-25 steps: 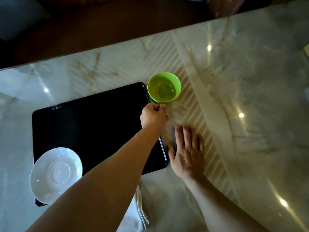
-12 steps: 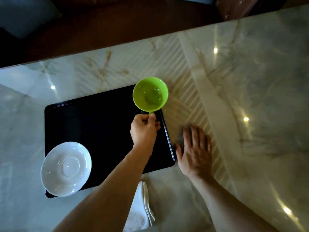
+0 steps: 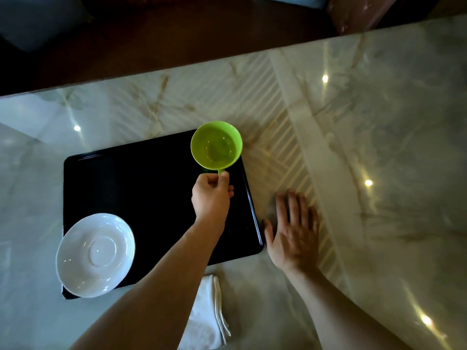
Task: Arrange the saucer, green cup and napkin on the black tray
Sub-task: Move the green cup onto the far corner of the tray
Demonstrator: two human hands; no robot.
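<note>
The green cup (image 3: 216, 147) is at the far right corner of the black tray (image 3: 141, 188), upright and empty. My left hand (image 3: 211, 195) pinches its handle from the near side. A white saucer (image 3: 95, 255) rests on the tray's near left corner and overhangs the edge. The folded white napkin (image 3: 208, 317) lies on the table just in front of the tray, partly hidden by my left forearm. My right hand (image 3: 293, 228) lies flat on the marble table beside the tray's right edge, fingers spread.
The marble table (image 3: 366, 152) stretches far to the right of the tray. Its far edge runs diagonally across the top, with a dark floor and a brown seat (image 3: 358, 11) beyond it.
My left hand has carried the green cup left, from the table beside the tray to over the tray's far right corner. The right hand stayed flat on the table.
</note>
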